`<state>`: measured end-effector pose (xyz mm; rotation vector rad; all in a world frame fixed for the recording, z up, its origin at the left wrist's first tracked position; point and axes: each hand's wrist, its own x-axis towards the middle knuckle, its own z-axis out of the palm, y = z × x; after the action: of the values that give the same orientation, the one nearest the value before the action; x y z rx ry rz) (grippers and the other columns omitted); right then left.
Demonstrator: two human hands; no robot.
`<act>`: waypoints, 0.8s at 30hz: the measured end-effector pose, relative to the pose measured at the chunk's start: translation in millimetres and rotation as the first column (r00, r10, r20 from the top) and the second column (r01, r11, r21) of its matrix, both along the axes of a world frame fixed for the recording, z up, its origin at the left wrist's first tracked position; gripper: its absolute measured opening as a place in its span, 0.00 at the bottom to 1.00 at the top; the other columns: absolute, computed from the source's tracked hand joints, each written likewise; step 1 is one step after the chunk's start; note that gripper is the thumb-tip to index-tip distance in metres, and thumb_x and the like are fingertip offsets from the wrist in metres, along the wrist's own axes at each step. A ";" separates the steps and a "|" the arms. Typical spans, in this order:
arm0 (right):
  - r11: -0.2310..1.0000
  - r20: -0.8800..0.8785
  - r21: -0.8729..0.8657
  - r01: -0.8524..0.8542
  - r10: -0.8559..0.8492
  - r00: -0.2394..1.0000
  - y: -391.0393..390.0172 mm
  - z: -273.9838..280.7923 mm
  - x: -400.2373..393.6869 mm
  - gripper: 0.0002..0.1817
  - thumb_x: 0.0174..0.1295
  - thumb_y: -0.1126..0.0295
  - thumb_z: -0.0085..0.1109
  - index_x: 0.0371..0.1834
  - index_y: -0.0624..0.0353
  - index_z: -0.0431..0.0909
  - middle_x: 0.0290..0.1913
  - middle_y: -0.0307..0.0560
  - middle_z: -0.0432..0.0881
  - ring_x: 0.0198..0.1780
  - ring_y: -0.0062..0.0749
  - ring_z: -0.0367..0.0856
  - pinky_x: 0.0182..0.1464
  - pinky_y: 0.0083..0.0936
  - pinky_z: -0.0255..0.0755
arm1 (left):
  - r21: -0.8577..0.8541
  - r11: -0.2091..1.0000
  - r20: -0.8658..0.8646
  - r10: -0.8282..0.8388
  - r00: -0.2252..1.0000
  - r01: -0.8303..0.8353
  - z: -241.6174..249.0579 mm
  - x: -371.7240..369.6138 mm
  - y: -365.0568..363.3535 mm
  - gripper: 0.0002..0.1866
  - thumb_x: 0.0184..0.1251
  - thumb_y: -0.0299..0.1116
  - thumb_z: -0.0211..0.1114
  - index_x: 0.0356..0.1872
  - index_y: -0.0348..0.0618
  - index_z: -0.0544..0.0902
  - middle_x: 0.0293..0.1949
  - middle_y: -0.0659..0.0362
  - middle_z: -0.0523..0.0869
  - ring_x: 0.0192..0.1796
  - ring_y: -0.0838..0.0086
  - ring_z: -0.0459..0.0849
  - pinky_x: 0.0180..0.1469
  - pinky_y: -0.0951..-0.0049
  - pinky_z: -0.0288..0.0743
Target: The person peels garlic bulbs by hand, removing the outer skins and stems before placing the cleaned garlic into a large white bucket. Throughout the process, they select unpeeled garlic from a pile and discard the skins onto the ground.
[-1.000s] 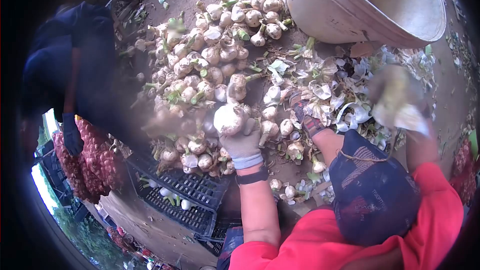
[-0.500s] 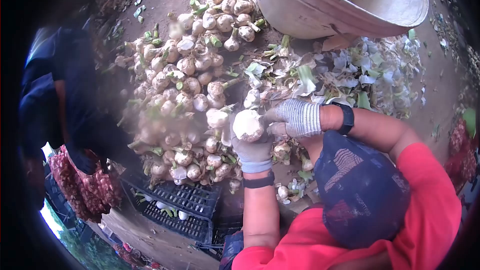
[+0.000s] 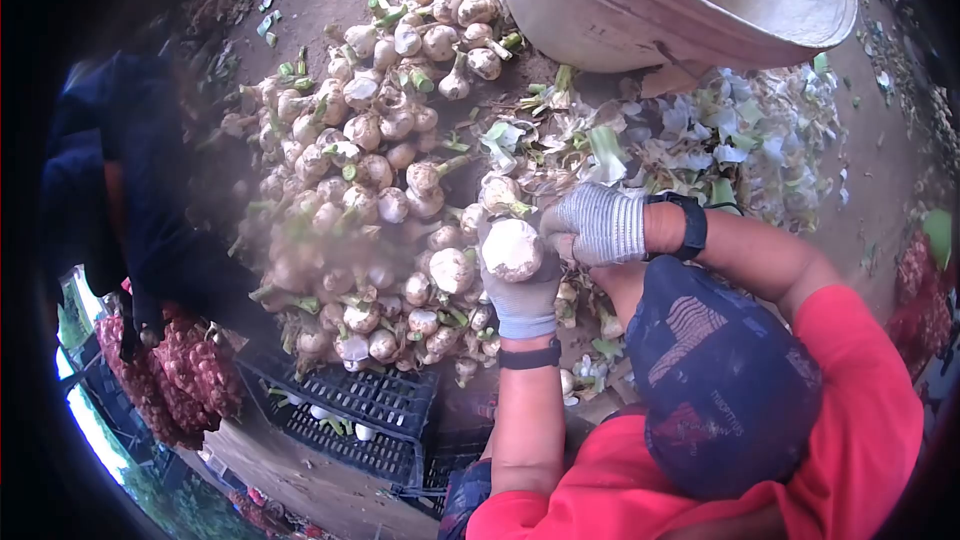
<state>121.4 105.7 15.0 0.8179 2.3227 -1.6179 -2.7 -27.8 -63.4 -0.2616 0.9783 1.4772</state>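
My left hand (image 3: 522, 295), in a pale glove, is wrapped round a round white bulb (image 3: 513, 250) with a pale face turned up. Close on its right is my right hand (image 3: 598, 226), in a striped grey glove, with its fingers curled. Whatever those fingers hold is hidden. Beyond and left of both hands lies a large heap of soiled white bulbs (image 3: 365, 132), some with green stems. Peeled skins and leaf scraps (image 3: 690, 130) cover the ground at the upper right.
A large pale tub (image 3: 600, 15) with white bulbs inside stands at the top right. Black crates (image 3: 385, 405) sit at the lower left. A co-worker in dark clothes (image 3: 150, 170) is at the left, by red net bags (image 3: 190, 370). A capped head (image 3: 730, 380) fills the lower right.
My left hand and its bulb have moved slightly right. My right hand has shifted a little right, with its fingers more curled. The co-worker at the left has moved slightly.
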 end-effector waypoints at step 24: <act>0.989 -0.222 -0.092 0.119 -0.137 0.965 -5.3 -13.1 1.5 0.29 0.52 0.66 0.56 0.58 0.62 0.66 0.41 0.64 0.79 0.44 0.55 0.79 0.46 0.38 0.74 | -0.096 0.984 -0.995 -0.094 -0.025 0.153 33.0 12.9 21.8 0.24 0.71 0.40 0.48 0.60 0.32 0.65 0.41 0.56 0.79 0.40 0.75 0.78 0.46 0.74 0.72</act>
<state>122.9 100.4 1.9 0.8193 2.3813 -1.9383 10.2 -6.0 -30.4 1.2020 2.0719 1.3584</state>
